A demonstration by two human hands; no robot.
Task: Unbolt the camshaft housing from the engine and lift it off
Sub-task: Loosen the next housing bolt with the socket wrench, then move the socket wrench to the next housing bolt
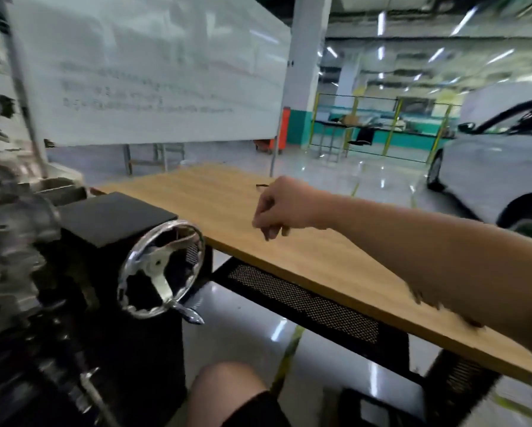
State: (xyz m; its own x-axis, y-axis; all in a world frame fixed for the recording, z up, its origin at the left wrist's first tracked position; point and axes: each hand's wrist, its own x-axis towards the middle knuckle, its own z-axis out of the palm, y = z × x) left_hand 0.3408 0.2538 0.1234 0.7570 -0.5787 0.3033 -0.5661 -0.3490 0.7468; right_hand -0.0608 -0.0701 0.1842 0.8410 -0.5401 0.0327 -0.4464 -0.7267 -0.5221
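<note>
The engine (pixel 8 241) stands at the far left, blurred, a grey metal casting on a black stand (pixel 116 217). The camshaft housing cannot be made out in the blur. My right hand (pixel 283 204) reaches from the right over the wooden table (pixel 335 260), well to the right of the engine. Its fingers curl downward just above the tabletop, and whether they pinch something small is not clear. My left hand is out of view.
A chrome handwheel (pixel 161 269) with a crank handle sticks out of the stand toward me. A thin dark item (pixel 261 186) lies on the table behind my hand. A whiteboard (pixel 153 72) stands behind, a white car (pixel 489 167) at the right. My knee (pixel 227 392) is at the bottom.
</note>
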